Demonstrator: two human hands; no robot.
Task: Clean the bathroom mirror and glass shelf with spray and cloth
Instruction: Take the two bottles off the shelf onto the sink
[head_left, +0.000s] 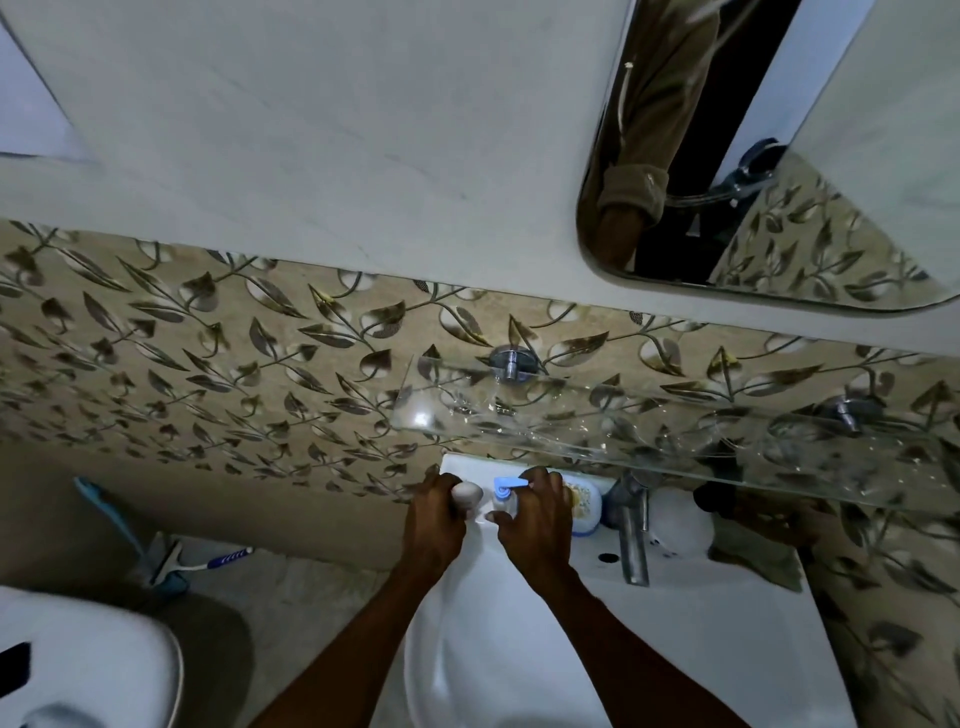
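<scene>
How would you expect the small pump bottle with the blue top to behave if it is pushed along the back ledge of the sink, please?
The pump bottle looks narrow and upright with a blue top overhanging, so it probably tips rather than slides. It seems small, so likely light; how full it is cannot be told. The right hand and the larger bottle crowd it on the sink ledge, so a nudge may knock its neighbour.

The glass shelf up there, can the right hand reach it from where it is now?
Probably yes. The right hand is on a pump bottle just under the glass shelf, and nothing blocks its front edge, though the hand must let go first.
</scene>
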